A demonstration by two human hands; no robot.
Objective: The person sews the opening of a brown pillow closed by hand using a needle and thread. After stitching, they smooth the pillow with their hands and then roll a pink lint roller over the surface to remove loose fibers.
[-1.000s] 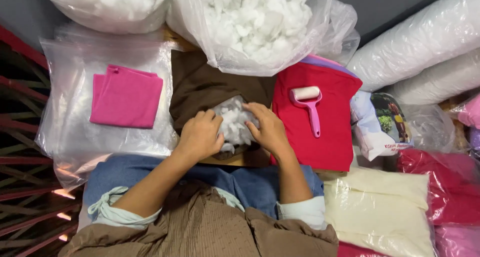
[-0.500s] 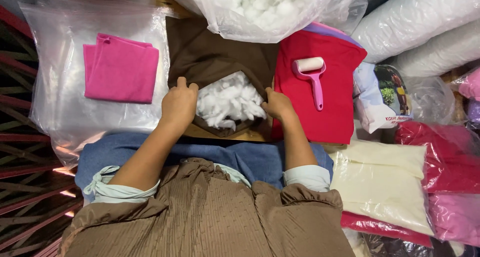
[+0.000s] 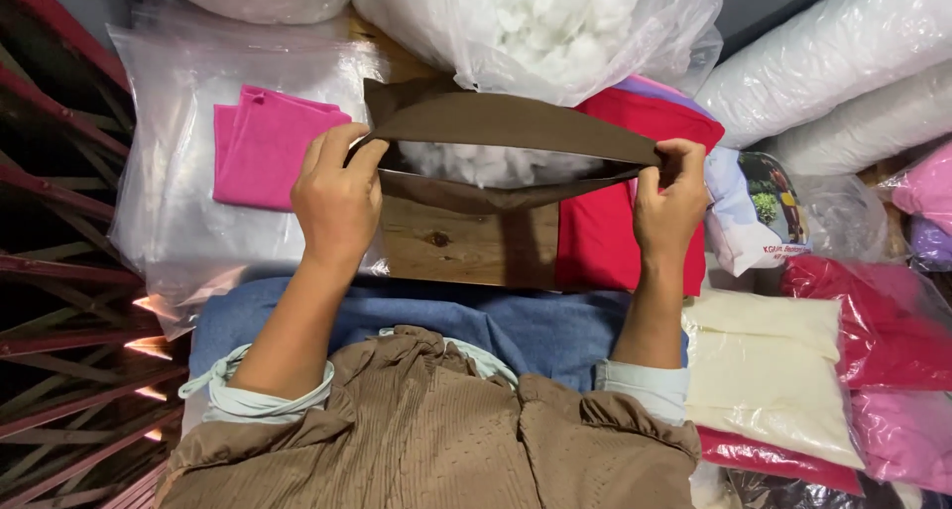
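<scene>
A brown fabric cover (image 3: 496, 122) is stretched wide between my two hands, its mouth facing me. White stuffing (image 3: 476, 162) shows inside the opening. My left hand (image 3: 337, 197) pinches the cover's left corner. My right hand (image 3: 672, 207) pinches the right corner. The cover is lifted above a wooden board (image 3: 466, 241) in front of my lap.
A large clear bag of white stuffing (image 3: 555, 23) sits just behind the cover. Pink folded cloth (image 3: 260, 147) lies on clear plastic bags (image 3: 169, 212) at left. Red fabric (image 3: 605, 236) lies at right. Bagged cream, red and pink items (image 3: 773, 370) pile at the right.
Both hands left the stuffing, moved apart to the cover's corners and lifted it, pulling the opening taut. The lint roller on the red fabric is now hidden.
</scene>
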